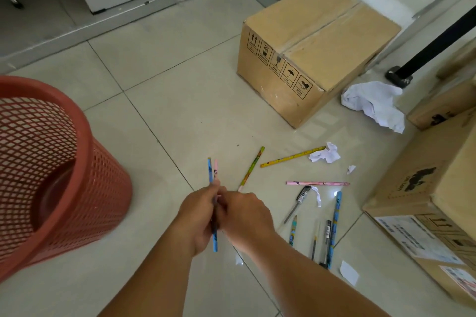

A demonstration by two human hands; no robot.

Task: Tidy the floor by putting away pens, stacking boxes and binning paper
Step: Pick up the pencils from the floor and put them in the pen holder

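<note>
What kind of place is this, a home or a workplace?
Probably an office storeroom or back corner, though I cannot be sure. Cardboard shipping boxes stand on a tiled floor, a red mesh wastebasket is nearby, and pens and pencils lie scattered.

Two bare arms seen from above. Smooth and slim, the left forearm [159, 273] and the right forearm [301, 278] uncovered right down to the wrists. Bare left grip [197, 216] and bare right grip [244, 216], knuckles faintly ridged across the back of the right.
</note>
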